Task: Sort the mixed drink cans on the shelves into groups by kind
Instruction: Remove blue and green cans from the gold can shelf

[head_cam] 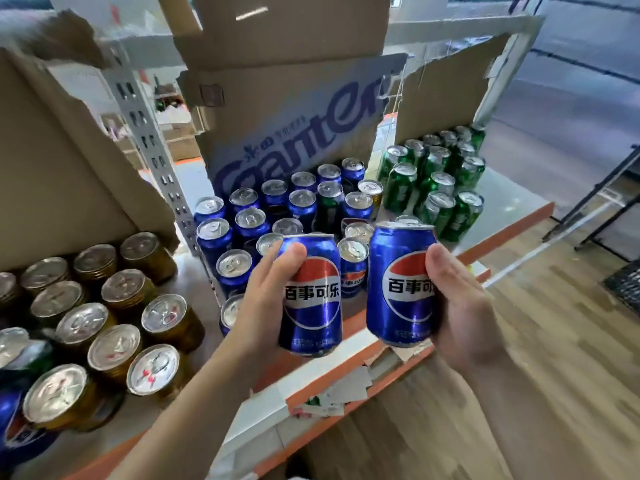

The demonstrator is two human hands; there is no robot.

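Observation:
My left hand (266,299) grips a blue cola can (311,299) upright, thumb on its upper left side. My right hand (460,306) grips a second blue cola can (398,285), also upright. Both cans hang in front of the shelf's orange front edge (512,233), above the near row of blue cans. Behind them stands a group of several blue cans (249,220), with a dark green can (329,202) and a gold-topped can (370,190) among them. Green cans (433,188) are grouped at the right. Gold cans (121,306) fill the shelf bay at the left.
A torn cardboard box with blue lettering (294,126) stands behind the blue cans. Another torn box (62,161) rises behind the gold cans. A grey perforated upright (152,147) splits the two bays. A blue can (14,420) lies at far left. Wooden floor (554,341) is at right.

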